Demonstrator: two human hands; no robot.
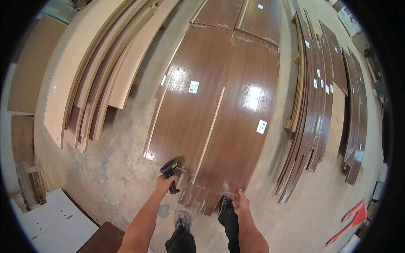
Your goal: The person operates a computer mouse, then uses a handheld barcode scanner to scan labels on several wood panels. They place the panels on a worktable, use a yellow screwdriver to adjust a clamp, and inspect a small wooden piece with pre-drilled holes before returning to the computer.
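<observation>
My left hand point(164, 184) is closed round the grip of a black handheld barcode scanner point(169, 167). The scanner is at the near left corner of a stack of glossy brown wood panels, and one finger seems to reach toward the panel's edge. At the near right corner, my right hand point(241, 203) pinches the edge of the top brown panel point(236, 156), thumb on top; the fingers beneath are partly hidden. White labels point(261, 126) are stuck on the panels, and a pale strip point(211, 130) runs lengthwise over them. Ends of lower panels point(208, 201) jut out between my hands.
Light tan panels point(80, 71) lie piled on the left. Brown labelled boards point(310, 92) rest on wooden supports to the right. A red metal piece point(358, 216) is at the lower right, white panels point(63, 223) at the lower left. My shoes stand on concrete floor point(114, 177) by the stack.
</observation>
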